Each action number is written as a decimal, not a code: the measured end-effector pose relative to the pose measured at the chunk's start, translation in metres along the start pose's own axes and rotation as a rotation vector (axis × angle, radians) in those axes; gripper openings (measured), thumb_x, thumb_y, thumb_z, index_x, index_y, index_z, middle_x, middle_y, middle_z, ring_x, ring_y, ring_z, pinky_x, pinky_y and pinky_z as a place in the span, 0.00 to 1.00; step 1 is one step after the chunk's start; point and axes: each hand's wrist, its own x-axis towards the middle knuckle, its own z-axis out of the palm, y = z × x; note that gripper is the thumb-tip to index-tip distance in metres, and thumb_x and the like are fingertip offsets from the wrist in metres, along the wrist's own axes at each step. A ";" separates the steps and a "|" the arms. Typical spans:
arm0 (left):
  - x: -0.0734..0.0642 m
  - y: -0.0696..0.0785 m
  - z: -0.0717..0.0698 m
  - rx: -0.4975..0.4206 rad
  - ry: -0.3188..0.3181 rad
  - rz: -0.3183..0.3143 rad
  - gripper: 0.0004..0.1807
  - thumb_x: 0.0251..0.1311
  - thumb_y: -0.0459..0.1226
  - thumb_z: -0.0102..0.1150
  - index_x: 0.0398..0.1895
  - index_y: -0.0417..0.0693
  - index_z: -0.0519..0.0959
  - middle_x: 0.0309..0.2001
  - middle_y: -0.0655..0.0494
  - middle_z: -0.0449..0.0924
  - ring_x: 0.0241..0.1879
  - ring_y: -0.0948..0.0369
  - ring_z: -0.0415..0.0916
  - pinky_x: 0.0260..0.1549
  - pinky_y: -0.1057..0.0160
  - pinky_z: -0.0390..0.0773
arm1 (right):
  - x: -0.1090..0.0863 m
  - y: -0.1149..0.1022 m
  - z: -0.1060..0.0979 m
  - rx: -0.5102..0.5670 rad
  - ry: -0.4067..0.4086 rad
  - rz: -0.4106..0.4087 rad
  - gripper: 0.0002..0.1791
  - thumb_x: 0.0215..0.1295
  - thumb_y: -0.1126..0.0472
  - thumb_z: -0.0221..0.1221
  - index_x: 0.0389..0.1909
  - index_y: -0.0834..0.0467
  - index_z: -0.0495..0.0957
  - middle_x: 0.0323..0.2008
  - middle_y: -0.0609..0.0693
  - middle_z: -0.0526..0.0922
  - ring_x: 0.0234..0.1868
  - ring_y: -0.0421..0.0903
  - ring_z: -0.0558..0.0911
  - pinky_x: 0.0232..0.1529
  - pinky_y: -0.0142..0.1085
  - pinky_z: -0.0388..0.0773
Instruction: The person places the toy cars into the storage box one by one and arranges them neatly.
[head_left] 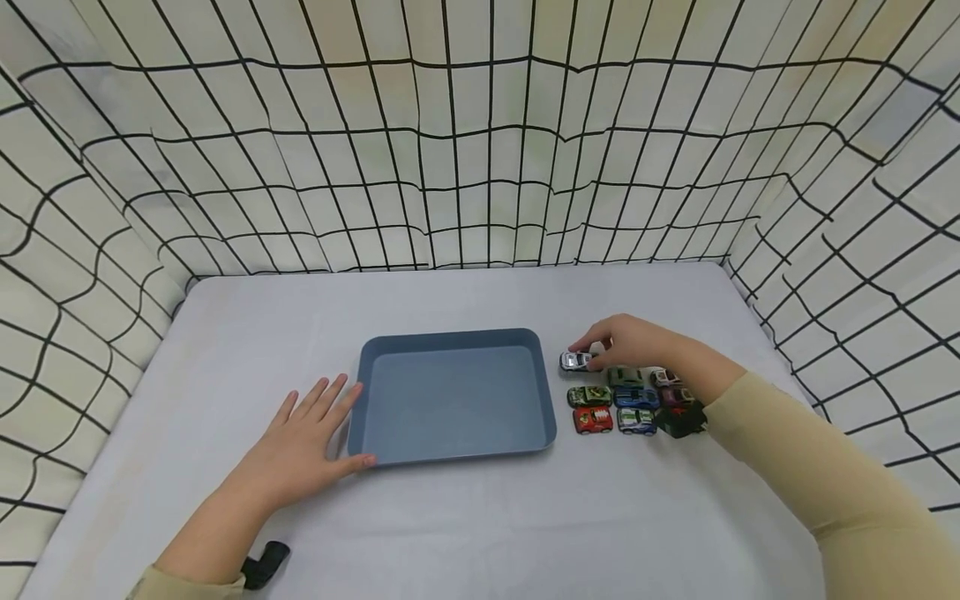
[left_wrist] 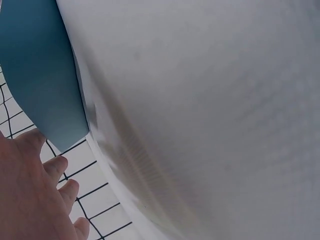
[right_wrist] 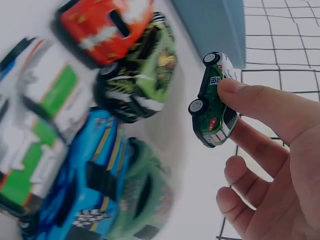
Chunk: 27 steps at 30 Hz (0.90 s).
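Between thumb and index finger my right hand pinches a small toy car, just right of the tray. Seen from the right wrist, this toy car has a dark green side and white on top; the other fingers of the right hand are loosely bent. My left hand lies with spread, straight fingers at the left rim of a blue-grey tray, its fingertips right at the edge. In the left wrist view, the left hand is beside the tray wall.
More toy cars stand close together right of the tray: a red car, a camouflage-patterned car, a green car, a blue car, a white-and-green car. Black-lined white cloth walls the table's back and sides.
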 end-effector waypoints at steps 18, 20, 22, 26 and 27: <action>-0.002 -0.001 -0.001 0.013 0.012 -0.007 0.61 0.52 0.77 0.48 0.79 0.47 0.51 0.78 0.41 0.47 0.76 0.41 0.43 0.71 0.34 0.39 | 0.012 -0.046 -0.012 0.170 -0.058 -0.035 0.20 0.61 0.55 0.68 0.55 0.45 0.84 0.51 0.47 0.84 0.38 0.50 0.82 0.37 0.40 0.75; -0.002 -0.001 0.000 0.015 0.013 -0.011 0.61 0.52 0.76 0.49 0.79 0.47 0.51 0.78 0.41 0.47 0.76 0.41 0.42 0.71 0.34 0.39 | 0.018 -0.053 -0.009 0.172 -0.060 -0.045 0.19 0.61 0.55 0.68 0.55 0.44 0.84 0.50 0.46 0.84 0.37 0.50 0.81 0.35 0.39 0.74; -0.002 -0.001 0.001 0.017 0.015 -0.013 0.60 0.52 0.75 0.51 0.79 0.47 0.51 0.78 0.41 0.47 0.76 0.41 0.42 0.71 0.34 0.39 | 0.024 -0.060 -0.006 0.169 -0.063 -0.056 0.19 0.61 0.54 0.68 0.54 0.44 0.85 0.50 0.45 0.84 0.36 0.48 0.80 0.35 0.38 0.72; -0.002 -0.001 0.002 0.027 0.019 -0.014 0.60 0.52 0.74 0.53 0.79 0.47 0.52 0.78 0.41 0.47 0.76 0.41 0.43 0.71 0.34 0.38 | 0.039 -0.078 0.004 0.181 -0.083 -0.081 0.19 0.60 0.55 0.69 0.54 0.43 0.85 0.48 0.43 0.84 0.35 0.45 0.78 0.35 0.37 0.73; -0.002 -0.001 0.002 0.028 0.020 -0.014 0.60 0.52 0.74 0.53 0.79 0.47 0.52 0.78 0.41 0.47 0.76 0.41 0.43 0.71 0.34 0.38 | 0.043 -0.082 0.007 0.180 -0.088 -0.089 0.19 0.60 0.55 0.69 0.54 0.43 0.85 0.48 0.43 0.84 0.36 0.44 0.78 0.35 0.36 0.74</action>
